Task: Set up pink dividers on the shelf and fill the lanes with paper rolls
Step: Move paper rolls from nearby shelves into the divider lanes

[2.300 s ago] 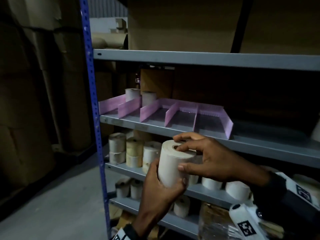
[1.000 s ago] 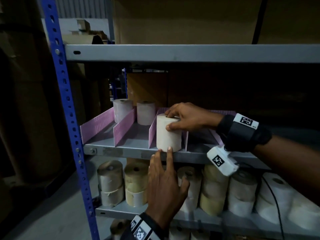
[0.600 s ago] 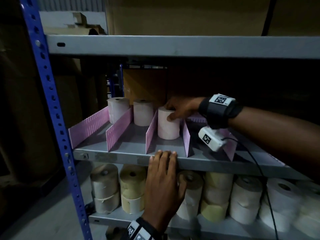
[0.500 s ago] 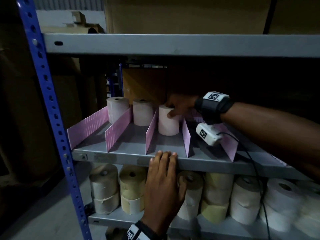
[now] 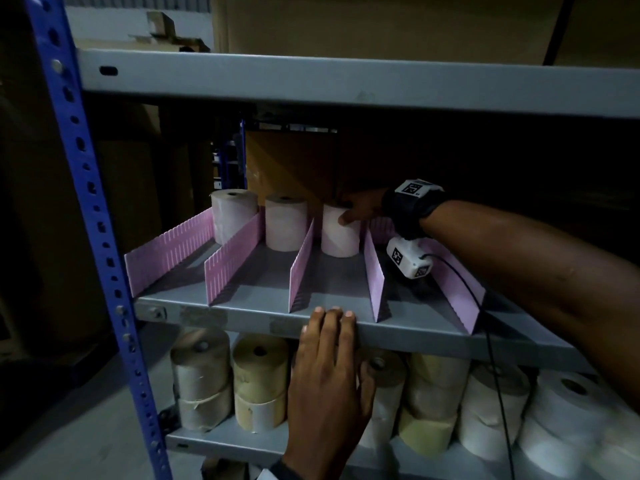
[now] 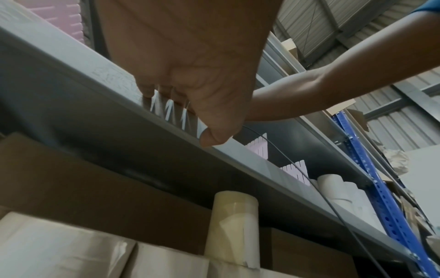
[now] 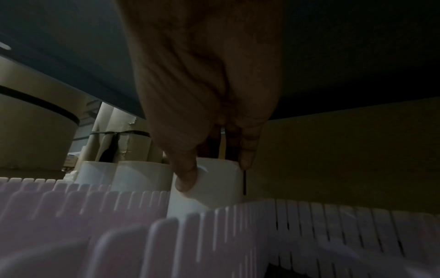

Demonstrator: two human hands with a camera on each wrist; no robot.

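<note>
- Head view: the right hand (image 5: 363, 207) reaches deep into the grey shelf (image 5: 408, 332), thumb on the front of a white paper roll (image 5: 340, 233) and fingers curled over its top. That roll stands upright at the back of the third lane, between two pink dividers (image 5: 300, 268). Two more rolls (image 5: 285, 223) stand upright at the back of the first and second lanes. The left hand (image 5: 329, 372) lies flat, straight fingertips on the shelf's front lip, holding nothing. Stacked rolls (image 5: 259, 382) fill the shelf below.
- Left wrist view: the left hand (image 6: 190, 79) shows its palm from below, fingers extended against the shelf (image 6: 250, 163) edge. The right forearm crosses above.
- Right wrist view: the right hand (image 7: 209, 105) has its grip on the paper roll (image 7: 214, 186), thumb on the near side and fingertips at the far rim. The slotted pink dividers (image 7: 309, 229) stand in front, blurred close to the lens.
</note>
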